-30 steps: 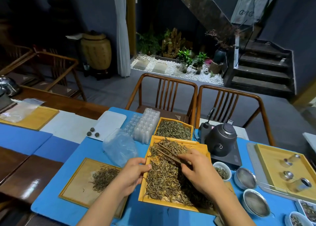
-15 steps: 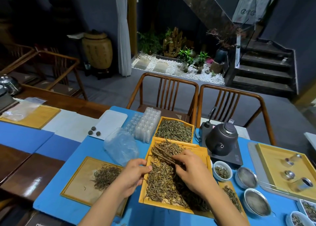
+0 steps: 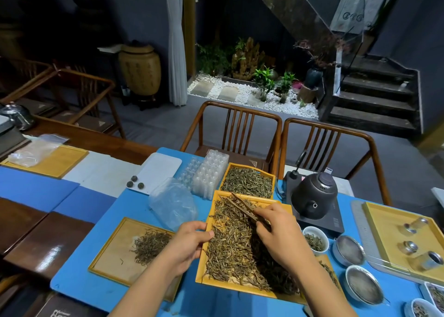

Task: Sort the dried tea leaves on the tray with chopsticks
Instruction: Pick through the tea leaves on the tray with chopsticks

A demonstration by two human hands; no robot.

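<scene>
Ahead of right hand [image 3: 281, 235], head view: fingers clamped on dark wooden chopsticks [image 3: 245, 208], long axis slanting up-left away from knuckles, tips over far end of yellow tray [image 3: 201, 261]. Dried tea leaves [image 3: 230, 247] spread beneath and left of those fingers. Left hand [image 3: 186, 244] pinches tray's left rim, thumb over edge. Right hand nearer to unsorted leaves; likely next pick just below tips.

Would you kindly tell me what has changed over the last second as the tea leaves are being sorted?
The right hand has drawn the chopsticks a little toward the tray's far end, tips over the tea leaves. The left hand keeps gripping the tray's left rim. Nothing was picked up or released; the other trays and the kettle stayed put.
</scene>
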